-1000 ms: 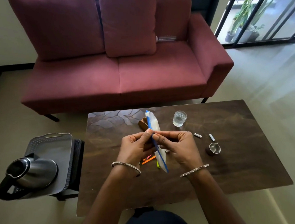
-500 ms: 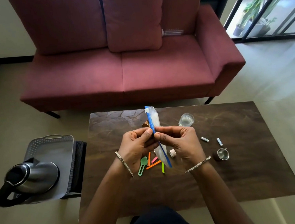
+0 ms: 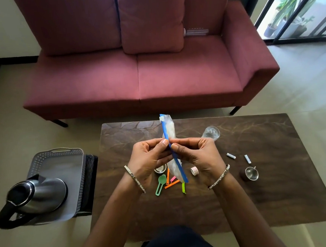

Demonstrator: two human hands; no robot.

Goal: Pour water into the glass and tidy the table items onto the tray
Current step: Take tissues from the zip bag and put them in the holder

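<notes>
A clear zip bag (image 3: 170,128) with a blue seal strip is held on edge above the dark wooden table (image 3: 260,184). My left hand (image 3: 147,159) and my right hand (image 3: 197,155) pinch its blue strip from either side near the middle. A glass (image 3: 210,133) with water stands just right of my right hand. A grey tray (image 3: 60,164) sits left of the table on a low stand, with a steel kettle (image 3: 35,195) on it.
Under my hands lie a green spoon (image 3: 160,184), orange, pink and yellow-green plastic pieces (image 3: 170,183), a small metal bowl (image 3: 160,168) and a tape roll (image 3: 194,171). Two small white tubes (image 3: 231,155) and a steel cup (image 3: 251,173) sit at the right. A red sofa (image 3: 135,76) stands beyond.
Both hands keep their pinch on the bag's blue strip. The camera has tilted, so more of the small items under the hands show.
</notes>
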